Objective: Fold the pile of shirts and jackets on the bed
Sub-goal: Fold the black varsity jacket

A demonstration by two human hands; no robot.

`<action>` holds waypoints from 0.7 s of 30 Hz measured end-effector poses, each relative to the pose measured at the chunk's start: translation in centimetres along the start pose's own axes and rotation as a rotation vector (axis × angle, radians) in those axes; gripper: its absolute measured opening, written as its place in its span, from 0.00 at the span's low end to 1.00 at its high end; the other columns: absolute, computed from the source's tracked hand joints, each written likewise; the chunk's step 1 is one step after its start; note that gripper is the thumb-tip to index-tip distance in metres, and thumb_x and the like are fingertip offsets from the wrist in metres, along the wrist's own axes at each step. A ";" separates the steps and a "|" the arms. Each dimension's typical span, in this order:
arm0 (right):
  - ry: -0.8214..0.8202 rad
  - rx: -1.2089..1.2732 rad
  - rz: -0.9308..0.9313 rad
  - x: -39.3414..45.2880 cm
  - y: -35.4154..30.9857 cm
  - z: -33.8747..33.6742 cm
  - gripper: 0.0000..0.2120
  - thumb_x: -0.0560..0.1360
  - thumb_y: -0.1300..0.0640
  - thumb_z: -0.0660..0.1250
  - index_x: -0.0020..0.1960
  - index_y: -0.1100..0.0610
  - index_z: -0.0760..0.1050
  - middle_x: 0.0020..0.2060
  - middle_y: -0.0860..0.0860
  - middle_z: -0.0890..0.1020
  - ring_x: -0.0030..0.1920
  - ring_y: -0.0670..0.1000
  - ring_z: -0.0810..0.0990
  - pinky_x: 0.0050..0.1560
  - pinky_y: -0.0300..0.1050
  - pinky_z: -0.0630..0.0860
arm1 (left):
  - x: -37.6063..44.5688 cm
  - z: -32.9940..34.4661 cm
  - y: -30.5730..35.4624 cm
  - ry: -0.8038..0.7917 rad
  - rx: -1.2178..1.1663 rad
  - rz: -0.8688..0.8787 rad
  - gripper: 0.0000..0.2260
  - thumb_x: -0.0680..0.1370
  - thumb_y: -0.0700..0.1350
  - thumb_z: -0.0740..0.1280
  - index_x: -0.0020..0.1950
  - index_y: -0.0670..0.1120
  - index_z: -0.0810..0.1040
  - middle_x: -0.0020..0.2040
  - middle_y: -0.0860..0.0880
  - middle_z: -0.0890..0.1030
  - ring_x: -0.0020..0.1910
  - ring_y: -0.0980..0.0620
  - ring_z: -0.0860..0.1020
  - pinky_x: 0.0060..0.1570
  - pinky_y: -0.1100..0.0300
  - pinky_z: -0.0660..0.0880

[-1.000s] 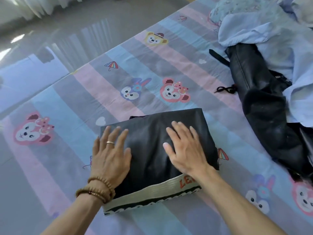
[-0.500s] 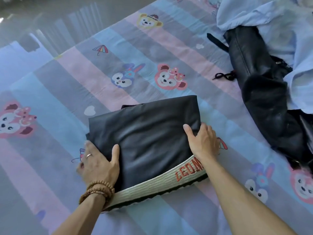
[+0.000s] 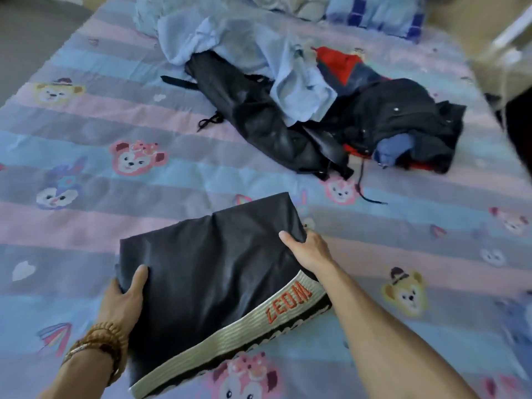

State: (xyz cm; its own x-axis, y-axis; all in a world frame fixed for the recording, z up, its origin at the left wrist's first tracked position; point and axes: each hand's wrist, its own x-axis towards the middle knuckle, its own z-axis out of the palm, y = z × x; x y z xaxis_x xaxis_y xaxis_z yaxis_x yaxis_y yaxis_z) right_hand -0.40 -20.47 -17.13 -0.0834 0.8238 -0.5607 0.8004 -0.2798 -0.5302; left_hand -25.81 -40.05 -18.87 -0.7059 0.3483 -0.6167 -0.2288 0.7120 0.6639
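Observation:
A folded black jacket [image 3: 210, 272] with a white ribbed hem and orange letters is held just above the bed [image 3: 86, 139]. My left hand [image 3: 123, 298] grips its left edge, thumb on top and fingers underneath. My right hand [image 3: 308, 249] grips its right edge the same way. Farther back lies the unfolded pile: a black leather jacket [image 3: 259, 122], a light blue shirt [image 3: 299, 90], a black jacket [image 3: 403, 119] and a red garment [image 3: 339, 61].
The bed wears a striped sheet in pink, blue and grey with cartoon animals. A blue checked pillow [image 3: 383, 12] lies at the head of the bed. A black drawstring [image 3: 362, 185] trails from the pile toward the folded jacket.
Both hands went from pressing flat on the folded jacket to gripping its side edges. The jacket now tilts up off the sheet, and the view has swung toward the pile.

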 end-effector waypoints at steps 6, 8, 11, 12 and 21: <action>0.292 0.146 0.252 -6.7 16.4 -14.5 0.27 0.72 0.34 0.67 0.59 0.54 0.74 0.53 0.52 0.80 0.56 0.58 0.79 0.56 0.50 0.75 | -10.9 14.8 2.5 -0.357 0.087 0.178 0.18 0.79 0.51 0.65 0.63 0.40 0.71 0.56 0.41 0.77 0.51 0.44 0.75 0.58 0.50 0.71; 0.366 0.171 0.323 -8.2 22.2 -18.1 0.26 0.72 0.35 0.68 0.58 0.55 0.74 0.53 0.54 0.80 0.56 0.59 0.79 0.56 0.50 0.75 | -14.4 20.1 2.3 -0.457 0.127 0.211 0.15 0.79 0.50 0.65 0.61 0.42 0.71 0.57 0.42 0.78 0.52 0.45 0.75 0.60 0.49 0.71; 0.460 0.196 0.343 -9.0 29.3 -22.2 0.27 0.73 0.38 0.68 0.63 0.56 0.75 0.59 0.54 0.80 0.62 0.59 0.76 0.64 0.51 0.72 | -18.6 26.9 1.7 -0.551 0.144 0.224 0.15 0.79 0.50 0.65 0.62 0.45 0.70 0.58 0.43 0.77 0.53 0.44 0.76 0.62 0.47 0.71; 0.479 0.205 0.337 -9.0 30.7 -23.3 0.27 0.74 0.40 0.69 0.65 0.56 0.74 0.61 0.53 0.79 0.65 0.59 0.75 0.66 0.50 0.69 | -19.4 28.6 1.6 -0.566 0.148 0.224 0.16 0.80 0.50 0.64 0.64 0.45 0.70 0.58 0.45 0.77 0.54 0.45 0.75 0.62 0.48 0.71; 0.514 -0.180 0.430 -5.2 40.4 -27.7 0.24 0.78 0.48 0.67 0.68 0.59 0.68 0.64 0.57 0.76 0.63 0.61 0.75 0.61 0.54 0.72 | -24.0 40.2 -1.0 -0.665 0.396 0.123 0.20 0.81 0.49 0.63 0.68 0.42 0.63 0.63 0.43 0.73 0.56 0.43 0.74 0.64 0.45 0.70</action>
State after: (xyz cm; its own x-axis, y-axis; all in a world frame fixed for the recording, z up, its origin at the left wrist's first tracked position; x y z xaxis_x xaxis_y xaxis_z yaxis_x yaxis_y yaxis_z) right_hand 48.79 -22.41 -18.00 0.5193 0.7997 -0.3014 0.7892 -0.5841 -0.1899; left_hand 18.29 -24.62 -21.75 -0.1319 0.6420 -0.7553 0.1699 0.7653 0.6208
